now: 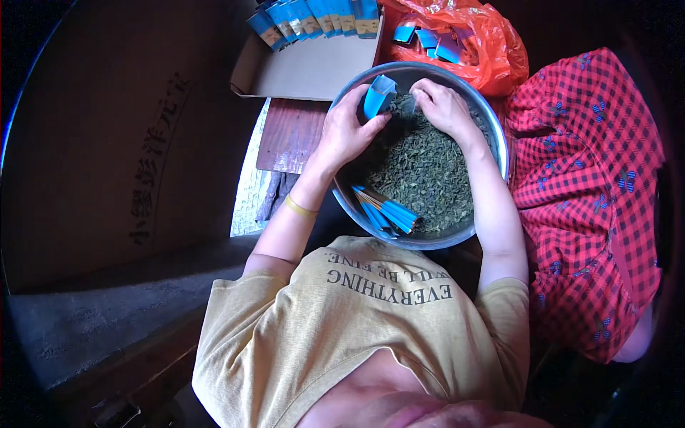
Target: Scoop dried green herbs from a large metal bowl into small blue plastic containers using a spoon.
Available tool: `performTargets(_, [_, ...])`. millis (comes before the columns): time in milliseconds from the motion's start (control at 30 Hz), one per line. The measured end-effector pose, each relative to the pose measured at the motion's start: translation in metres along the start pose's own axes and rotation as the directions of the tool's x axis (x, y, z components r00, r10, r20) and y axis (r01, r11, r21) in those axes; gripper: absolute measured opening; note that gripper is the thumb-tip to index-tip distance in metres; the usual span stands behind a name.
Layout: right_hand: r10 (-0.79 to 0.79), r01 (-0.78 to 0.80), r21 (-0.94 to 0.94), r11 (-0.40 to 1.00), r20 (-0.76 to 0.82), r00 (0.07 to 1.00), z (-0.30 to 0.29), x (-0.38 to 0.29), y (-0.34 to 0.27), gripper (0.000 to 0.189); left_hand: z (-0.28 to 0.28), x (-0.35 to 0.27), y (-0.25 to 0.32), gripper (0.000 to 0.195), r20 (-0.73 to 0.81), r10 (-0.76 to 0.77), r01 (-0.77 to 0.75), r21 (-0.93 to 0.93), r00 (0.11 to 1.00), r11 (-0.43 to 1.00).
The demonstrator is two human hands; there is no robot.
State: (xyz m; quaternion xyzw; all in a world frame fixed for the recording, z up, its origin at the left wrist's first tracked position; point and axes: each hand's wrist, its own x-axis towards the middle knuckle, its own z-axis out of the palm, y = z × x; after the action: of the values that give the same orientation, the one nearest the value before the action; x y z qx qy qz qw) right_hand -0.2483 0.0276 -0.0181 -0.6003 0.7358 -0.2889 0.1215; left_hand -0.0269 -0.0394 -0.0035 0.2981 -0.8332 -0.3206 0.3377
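My left hand grips an upright blue paper packet with an open top, over the left side of a round metal basin. Dried leaves, like loose tea, fill much of the basin. Beside the packet, my right hand is above the leaves with its fingertips pinched together. A small, thin, pale object shows at those fingertips; its kind is unclear. A stack of flat blue packets lies on the leaves by the basin's near rim.
Beyond the basin stands a shallow cardboard box with a row of blue packets. An orange-red plastic bag holds more blue packets. Red checked cloth covers a person at the right. A large cardboard panel bearing writing stands left.
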Motion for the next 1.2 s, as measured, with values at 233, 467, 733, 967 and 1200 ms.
performTargets(233, [-0.016, -0.024, 0.209, 0.978, 0.188, 0.982, 0.001, 0.000, -0.006, 0.024, -0.004, -0.001, 0.006, 0.057, 0.038, -0.026, 0.027, -0.043, 0.999, 0.999])
performTargets(467, [0.047, -0.018, 0.518, 0.855, -0.043, 0.998, -0.024, 0.005, 0.005, 0.024, -0.003, -0.003, 0.003, 0.062, 0.071, -0.001, 0.000, 0.013, 0.998, 1.000])
performTargets(733, [0.030, 0.197, 0.600, 0.776, -0.347, 0.938, -0.028, -0.006, -0.028, 0.023, -0.006, -0.001, 0.009, 0.064, 0.135, -0.008, 0.003, 0.040, 0.991, 0.999])
performTargets(967, [-0.589, 0.606, -0.121, 0.786, -0.441, 0.677, -0.034, -0.017, -0.057, 0.007, -0.006, -0.002, 0.009, 0.065, 0.132, -0.011, 0.006, 0.035, 0.991, 0.999])
performTargets(1200, [-0.293, 0.253, -0.149, 0.956, -0.470, 0.832, -0.036, -0.007, -0.026, 0.017, -0.006, 0.001, 0.010, 0.061, 0.114, 0.008, -0.010, 0.015, 0.993, 1.000])
